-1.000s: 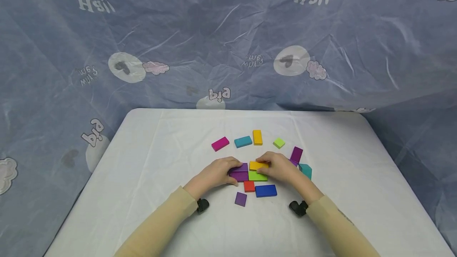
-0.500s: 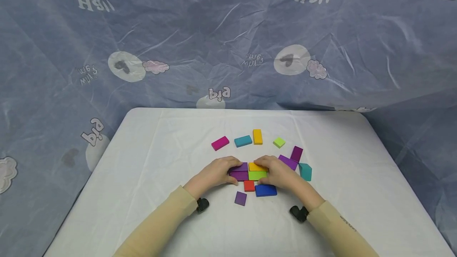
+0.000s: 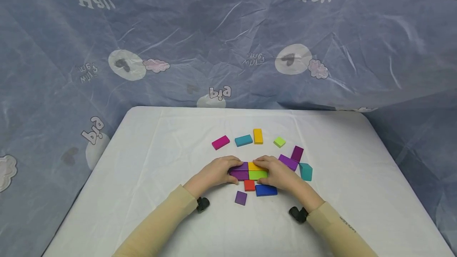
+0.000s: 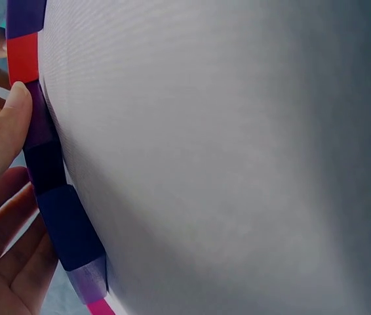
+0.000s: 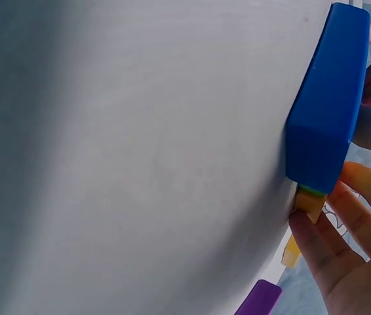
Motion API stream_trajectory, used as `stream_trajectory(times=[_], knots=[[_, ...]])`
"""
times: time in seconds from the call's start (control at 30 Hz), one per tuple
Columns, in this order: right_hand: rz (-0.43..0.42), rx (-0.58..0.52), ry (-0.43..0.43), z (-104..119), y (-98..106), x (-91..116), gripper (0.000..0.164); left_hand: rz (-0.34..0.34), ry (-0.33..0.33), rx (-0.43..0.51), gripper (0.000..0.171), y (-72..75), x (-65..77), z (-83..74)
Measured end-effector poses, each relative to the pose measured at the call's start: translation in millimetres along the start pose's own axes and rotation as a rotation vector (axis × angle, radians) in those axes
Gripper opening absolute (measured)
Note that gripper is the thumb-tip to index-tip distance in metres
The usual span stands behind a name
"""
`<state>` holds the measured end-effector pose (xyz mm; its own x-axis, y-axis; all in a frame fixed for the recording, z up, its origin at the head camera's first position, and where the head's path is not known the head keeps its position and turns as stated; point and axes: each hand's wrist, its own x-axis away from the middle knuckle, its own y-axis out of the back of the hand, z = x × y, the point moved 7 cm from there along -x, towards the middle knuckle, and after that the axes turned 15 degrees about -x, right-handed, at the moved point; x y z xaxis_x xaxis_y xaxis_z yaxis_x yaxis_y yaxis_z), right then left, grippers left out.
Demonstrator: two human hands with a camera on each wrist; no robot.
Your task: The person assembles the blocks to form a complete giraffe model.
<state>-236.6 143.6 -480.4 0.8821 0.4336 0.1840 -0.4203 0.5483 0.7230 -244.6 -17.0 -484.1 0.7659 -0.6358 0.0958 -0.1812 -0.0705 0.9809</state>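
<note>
Two purple blocks (image 3: 239, 175) lie one behind the other at the table's middle, touching a yellow block (image 3: 254, 166) and a lime green block (image 3: 257, 175) on their right. My left hand (image 3: 214, 173) grips the purple pair from the left, thumb at the near side and fingers at the far side. My right hand (image 3: 280, 173) holds the yellow and lime blocks from the right in the same manner. In the left wrist view the left thumb (image 4: 8, 128) presses a purple block. A blue block (image 5: 330, 98) hides part of the right hand's work in the right wrist view.
Closer to me lie a red block (image 3: 249, 185), the blue block and a small purple square (image 3: 240, 198). Beyond the hands are magenta (image 3: 220, 142), teal-blue (image 3: 243, 140), yellow (image 3: 258, 136) and green (image 3: 279, 142) blocks. Purple (image 3: 287, 162), dark purple (image 3: 297, 154) and teal (image 3: 306, 171) blocks sit right.
The yellow block has shifted slightly left, against the purple blocks. My right thumb has moved to the lime block's near side, and that hand now spans both blocks. The left hand stays put.
</note>
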Motion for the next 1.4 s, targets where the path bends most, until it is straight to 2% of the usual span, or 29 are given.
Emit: stream_trajectory(times=[0.53, 0.83, 1.03, 1.13, 1.27, 1.4], knots=[[0.002, -0.001, 0.041, -3, 2, 0, 0.064, 0.01, 0.005, -0.018, 0.062, 1.3, -0.8, -1.2], [0.01, -0.021, 0.046, -4, 3, -1, 0.062, 0.007, 0.017, 0.03, 0.063, 0.3, 0.9, 1.6], [0.017, -0.05, 0.039, -5, 2, -1, 0.062, -0.068, 0.082, 0.175, 0.062, 8.3, 10.7, 20.4], [0.016, -0.061, 0.036, -6, 2, -1, 0.062, -0.109, 0.121, 0.199, 0.064, 12.1, 17.2, 33.2], [0.01, -0.073, 0.033, -6, 3, 0, 0.063, -0.095, 0.172, 0.195, 0.071, 9.7, 24.0, 47.0], [0.011, -0.084, 0.034, -5, 3, 0, 0.062, -0.067, 0.186, 0.182, 0.074, 5.2, 28.1, 52.9]])
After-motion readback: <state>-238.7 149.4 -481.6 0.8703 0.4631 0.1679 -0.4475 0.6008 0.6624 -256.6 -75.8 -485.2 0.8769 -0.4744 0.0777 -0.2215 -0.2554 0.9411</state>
